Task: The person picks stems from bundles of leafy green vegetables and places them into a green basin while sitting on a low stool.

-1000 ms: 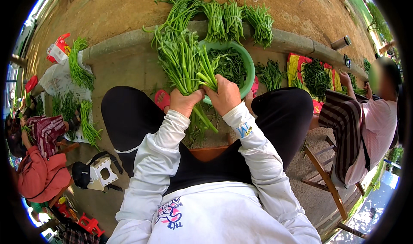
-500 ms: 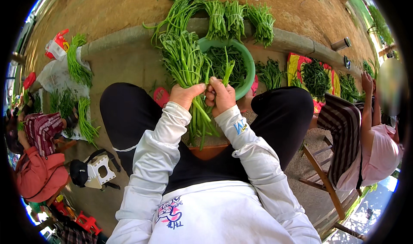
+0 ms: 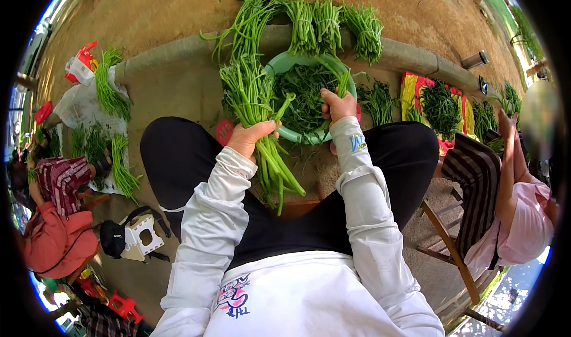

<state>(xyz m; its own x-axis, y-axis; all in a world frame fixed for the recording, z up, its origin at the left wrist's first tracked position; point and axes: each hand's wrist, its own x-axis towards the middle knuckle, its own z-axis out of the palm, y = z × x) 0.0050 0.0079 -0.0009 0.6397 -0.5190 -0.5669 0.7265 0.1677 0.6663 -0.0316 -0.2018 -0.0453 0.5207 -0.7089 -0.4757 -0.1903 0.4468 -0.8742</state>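
My left hand is closed round the middle of a thick bunch of long green leafy stems, cut ends hanging toward my lap. Over the right side of a green plastic basin, my right hand grips a few loose green stems that poke out above the fist. Dark green leaves fill the basin. One stem in the left bunch sticks out sideways toward the right hand.
Several tied bundles of greens lie along the concrete curb. At right, a person in pink sits beside greens on a red and yellow sack. A white step stool and a person in red are at left.
My hands have moved apart. The right one went right, over the basin, with the stems in its grip. The left bunch dropped slightly toward me and more of the basin shows.
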